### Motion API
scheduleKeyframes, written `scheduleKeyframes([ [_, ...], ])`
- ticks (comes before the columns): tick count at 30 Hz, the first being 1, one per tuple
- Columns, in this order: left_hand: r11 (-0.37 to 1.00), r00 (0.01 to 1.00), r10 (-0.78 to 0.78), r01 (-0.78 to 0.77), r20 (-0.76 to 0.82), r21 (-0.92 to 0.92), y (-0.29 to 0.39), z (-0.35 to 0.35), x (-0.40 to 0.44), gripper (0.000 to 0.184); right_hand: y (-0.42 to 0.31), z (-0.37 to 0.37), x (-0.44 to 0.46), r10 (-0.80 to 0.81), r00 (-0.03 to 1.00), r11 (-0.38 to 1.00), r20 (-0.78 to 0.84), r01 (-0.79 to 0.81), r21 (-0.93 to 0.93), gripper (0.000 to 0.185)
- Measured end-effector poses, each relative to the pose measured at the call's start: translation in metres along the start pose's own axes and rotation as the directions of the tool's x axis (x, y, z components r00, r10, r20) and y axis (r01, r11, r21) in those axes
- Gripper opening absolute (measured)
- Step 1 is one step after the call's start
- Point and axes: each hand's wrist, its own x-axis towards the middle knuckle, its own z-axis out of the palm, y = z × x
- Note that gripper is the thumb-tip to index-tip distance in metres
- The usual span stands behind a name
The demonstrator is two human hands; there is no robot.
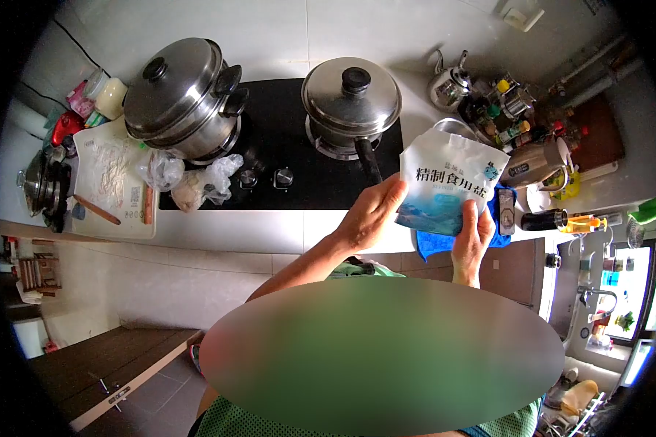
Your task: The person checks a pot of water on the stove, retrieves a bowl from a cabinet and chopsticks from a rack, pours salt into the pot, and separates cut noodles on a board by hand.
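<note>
Right of centre, the left hand (369,218) and right hand (475,242) are gripping a salt bag (448,162) from both sides, presumably steadying it upright.

We are holding both arms out in front, bare-skinned. Our left forearm (297,265) is slanting up and inward, and our left grip (369,216) is pinching firmly, its thumb (395,192) pointing upward. Our right grip (474,240) is pinching too, sitting slightly lower, thumb raised. Our right wrist (466,272) is standing nearly upright, the forearm below disappearing into blur.
</note>
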Motion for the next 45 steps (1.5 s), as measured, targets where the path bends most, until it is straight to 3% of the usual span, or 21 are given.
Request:
scheduleKeyframes([
  [5, 0.988, 0.996, 0.085, -0.086, 0.010, 0.131, -0.023, 0.003, 0.007, 0.045, 0.002, -0.003, 0.002, 0.020, 1.000, 1.000, 0.014, -0.020, 0.005, 0.024],
  [12, 0.981, 1.000, 0.013, -0.017, 0.024, 0.192, -0.017, -0.002, 0.004, 0.043, 0.004, -0.004, 0.002, 0.019, 1.000, 1.000, 0.003, -0.019, -0.008, 0.023],
  [14, 0.972, 0.970, -0.214, 0.200, 0.113, 0.123, -0.014, -0.004, -0.001, 0.037, 0.006, -0.006, 0.002, 0.011, 1.000, 1.000, 0.002, -0.011, -0.006, 0.023],
  [15, 0.972, 0.970, -0.214, 0.200, 0.112, 0.123, -0.017, -0.001, -0.004, 0.037, 0.006, -0.006, 0.002, 0.004, 1.000, 1.000, 0.004, -0.004, -0.006, 0.022],
  [17, 0.994, 1.000, 0.025, -0.024, -0.002, 0.107, -0.024, 0.004, -0.009, 0.030, 0.005, -0.006, 0.002, -0.003, 1.000, 1.000, 0.008, 0.003, -0.026, 0.023],
  [20, 0.994, 0.999, -0.049, 0.050, -0.009, 0.100, -0.012, 0.003, -0.016, 0.029, 0.009, -0.009, -0.001, 0.008, 0.999, 0.996, 0.052, -0.004, -0.084, 0.023],
  [24, 0.986, 0.997, 0.040, -0.027, -0.071, 0.164, -0.018, -0.004, -0.031, 0.030, 0.005, 0.009, -0.005, -0.040, 0.993, 0.991, 0.114, 0.054, -0.123, 0.023],
  [27, 0.989, 0.991, -0.105, 0.113, -0.084, 0.096, -0.020, -0.010, -0.046, 0.027, 0.008, 0.018, -0.009, 0.008, 0.982, 0.993, 0.191, 0.015, -0.121, 0.022],
  [30, 0.992, 0.977, -0.126, 0.127, -0.169, -0.010, -0.031, -0.012, -0.061, 0.028, 0.009, 0.030, -0.011, 0.020, 0.965, 0.993, 0.261, 0.011, -0.117, 0.023],
  [31, 0.997, 0.975, -0.048, 0.034, -0.216, -0.066, -0.042, -0.012, -0.063, 0.028, 0.010, 0.034, -0.011, 0.018, 0.957, 0.992, 0.290, 0.019, -0.123, 0.024],
  [36, 0.998, 0.955, -0.062, 0.066, -0.290, 0.006, -0.036, -0.018, -0.077, 0.027, 0.005, 0.050, -0.010, 0.063, 0.924, 0.994, 0.377, -0.024, -0.108, 0.029],
  [42, 0.982, 0.943, 0.052, 0.010, -0.328, 0.187, -0.034, -0.025, -0.086, 0.033, 0.011, 0.063, -0.008, 0.016, 0.897, 0.992, 0.441, 0.040, -0.118, 0.024],
  [43, 0.975, 0.954, -0.137, 0.177, -0.268, 0.131, -0.024, -0.028, -0.090, 0.034, 0.011, 0.063, -0.008, 0.033, 0.891, 0.993, 0.453, 0.023, -0.117, 0.025],
  [44, 0.977, 0.947, -0.145, 0.182, -0.286, 0.108, -0.019, -0.027, -0.091, 0.035, 0.008, 0.068, -0.010, 0.012, 0.896, 0.997, 0.445, 0.021, -0.068, 0.025],
  [45, 0.985, 0.946, -0.051, 0.100, -0.319, 0.140, -0.022, -0.025, -0.090, 0.036, 0.010, 0.068, -0.010, 0.020, 0.893, 0.997, 0.450, 0.013, -0.070, 0.025],
])
